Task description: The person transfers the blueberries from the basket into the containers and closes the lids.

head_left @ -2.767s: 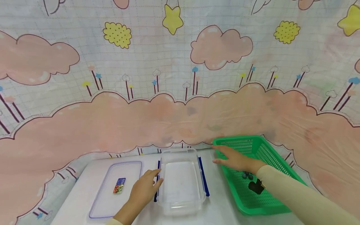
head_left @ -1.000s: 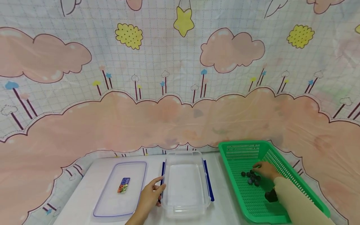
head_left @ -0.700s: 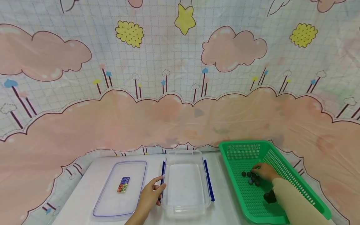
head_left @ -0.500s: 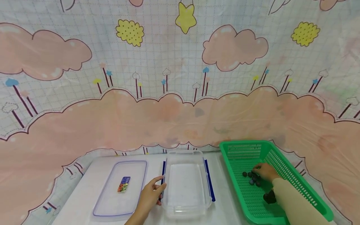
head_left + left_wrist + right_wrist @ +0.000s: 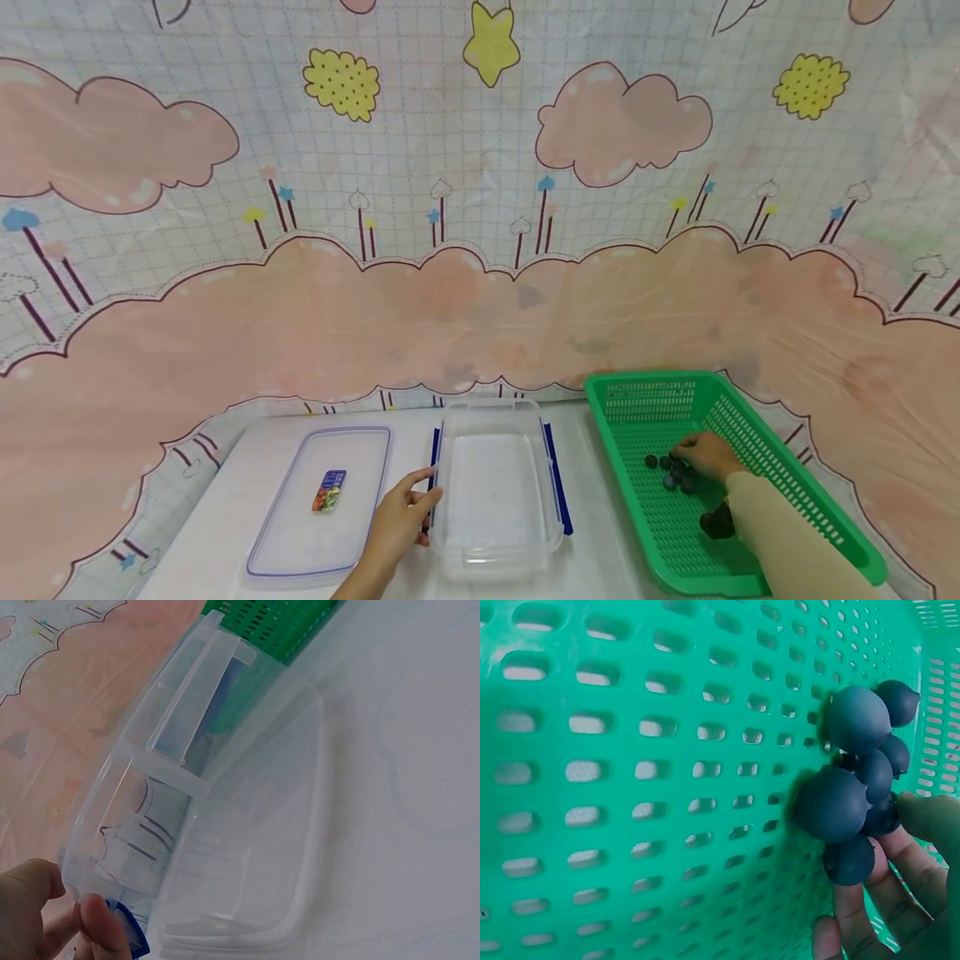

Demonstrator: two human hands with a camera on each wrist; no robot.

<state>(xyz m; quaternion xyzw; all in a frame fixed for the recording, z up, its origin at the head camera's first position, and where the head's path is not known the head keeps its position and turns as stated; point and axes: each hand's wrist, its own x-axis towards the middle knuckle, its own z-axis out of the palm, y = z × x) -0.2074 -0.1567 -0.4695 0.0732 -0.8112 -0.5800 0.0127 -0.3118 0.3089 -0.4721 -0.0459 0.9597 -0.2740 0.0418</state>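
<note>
In the head view, a clear plastic food box (image 5: 491, 492) with blue side latches sits lidless in the middle of the table. My left hand (image 5: 396, 521) holds its left rim, thumb and fingers around the edge beside a blue latch (image 5: 129, 928). To the right stands a green perforated basket (image 5: 637, 533) with several blueberries (image 5: 670, 482) on its floor. My right hand (image 5: 707, 455) reaches into it. The right wrist view shows thumb and fingertips pinching a dark blueberry (image 5: 882, 816) at the edge of the cluster, where other blueberries (image 5: 832, 804) partly cover it.
A clear lid (image 5: 300, 533) with a purple-blue edge lies flat at the left, bearing a colourful label (image 5: 329, 491). The white table (image 5: 592, 533) ends at a patterned cloth backdrop (image 5: 450, 325). The basket's raised walls surround my right hand.
Since the oldest frame, my right hand has gone from above the basket's back left rim down to the blueberries. My left hand has settled on the box's rim. Lately both barely move.
</note>
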